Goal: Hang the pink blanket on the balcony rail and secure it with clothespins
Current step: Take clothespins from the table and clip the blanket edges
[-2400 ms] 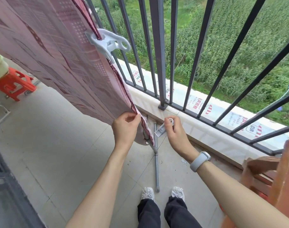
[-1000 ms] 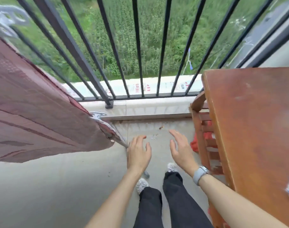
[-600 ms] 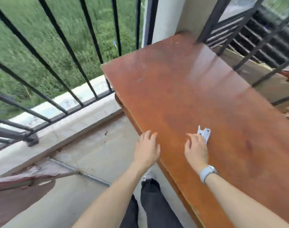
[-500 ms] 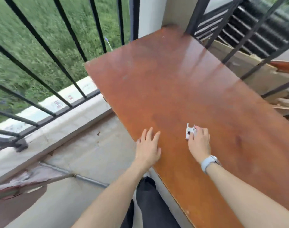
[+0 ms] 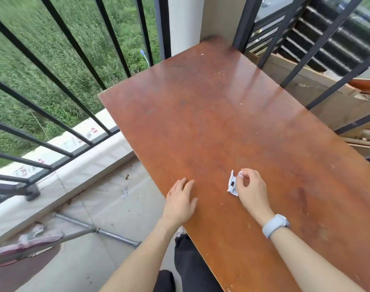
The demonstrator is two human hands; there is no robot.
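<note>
Sunlit balcony floor tiles are running beneath a black metal rail (image 5: 60, 85) with thin upright bars, and green plants are showing blurred beyond it. One long table (image 5: 232, 114), reddish-brown and glossy with pale specks and scuffs, is filling the right half of the view; its near end is being cut off by the frame. Two hands are reaching over it. The right hand (image 5: 251, 191), with a pale grey watch (image 5: 275, 225) on its wrist, is pinching one white plastic clothespin (image 5: 232, 183) between thumb and forefinger, the other fingers curling loosely; whether the pin is touching the table is hard to tell. The left hand (image 5: 181, 200) is lying open and flat, holding nothing, its fingers resting over the table's left edge. One corner of the pink blanket (image 5: 26, 245) is showing at the lower left, mostly cut off, draping beside a grey metal pole (image 5: 99, 231) lying on the floor. Dark trouser legs (image 5: 190, 262) are showing partly below the arms.
</note>
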